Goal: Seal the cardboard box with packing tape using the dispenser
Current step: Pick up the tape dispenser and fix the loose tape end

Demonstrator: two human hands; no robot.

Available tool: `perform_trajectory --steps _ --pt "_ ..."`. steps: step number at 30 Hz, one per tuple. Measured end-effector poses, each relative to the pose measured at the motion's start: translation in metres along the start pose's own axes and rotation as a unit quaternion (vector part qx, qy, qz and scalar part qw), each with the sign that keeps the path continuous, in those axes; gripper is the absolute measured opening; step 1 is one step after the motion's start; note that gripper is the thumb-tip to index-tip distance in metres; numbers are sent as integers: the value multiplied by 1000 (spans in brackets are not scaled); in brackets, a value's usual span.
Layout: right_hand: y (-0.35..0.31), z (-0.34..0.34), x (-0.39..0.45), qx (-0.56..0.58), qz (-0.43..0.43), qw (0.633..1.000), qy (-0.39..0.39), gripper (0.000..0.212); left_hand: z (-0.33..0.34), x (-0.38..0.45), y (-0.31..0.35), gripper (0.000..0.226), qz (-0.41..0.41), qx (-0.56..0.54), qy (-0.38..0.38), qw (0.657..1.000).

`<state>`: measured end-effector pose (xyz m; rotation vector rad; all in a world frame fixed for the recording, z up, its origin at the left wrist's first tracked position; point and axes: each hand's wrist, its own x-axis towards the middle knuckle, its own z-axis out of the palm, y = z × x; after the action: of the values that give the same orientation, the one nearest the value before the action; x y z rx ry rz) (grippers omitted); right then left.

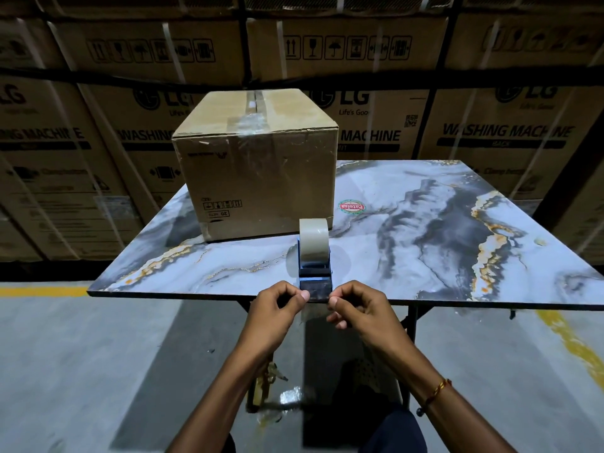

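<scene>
At table's near edge, left hand [276,310] and right hand [358,310] each pinch a side of clear tape strip [315,310], hard to see. Just beyond: blue desktop dispenser [315,277] with beige tape roll [314,240]. Brown cardboard box [258,165] sits behind, top seam already taped, on marble-pattern table [425,223].

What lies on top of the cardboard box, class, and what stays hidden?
Clear tape runs along the centre seam of the cardboard box and down its front. The closed flaps cover whatever is inside.
</scene>
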<state>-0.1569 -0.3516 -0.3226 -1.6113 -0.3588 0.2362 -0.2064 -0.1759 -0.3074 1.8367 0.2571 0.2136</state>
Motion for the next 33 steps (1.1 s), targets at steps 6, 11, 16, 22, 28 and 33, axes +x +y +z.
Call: perform_trajectory --steps 6,11,16,22,28,33 --pt "3 3 -1 7 4 1000 10 10 12 -6 0 23 -5 -55 37 998" --pt "5 3 -1 28 11 999 22 8 12 -5 1 22 -32 -91 34 995" --pt "5 1 0 37 13 999 27 8 10 -3 5 24 -43 -95 17 994" --pt "0 -5 6 37 26 999 11 10 6 -3 11 22 -55 -94 -3 994" --pt "-7 -7 7 66 62 996 1 12 17 -5 12 21 -84 -161 56 982" --pt "-12 -9 11 73 91 993 -6 14 21 -4 10 22 -105 -183 82 974"
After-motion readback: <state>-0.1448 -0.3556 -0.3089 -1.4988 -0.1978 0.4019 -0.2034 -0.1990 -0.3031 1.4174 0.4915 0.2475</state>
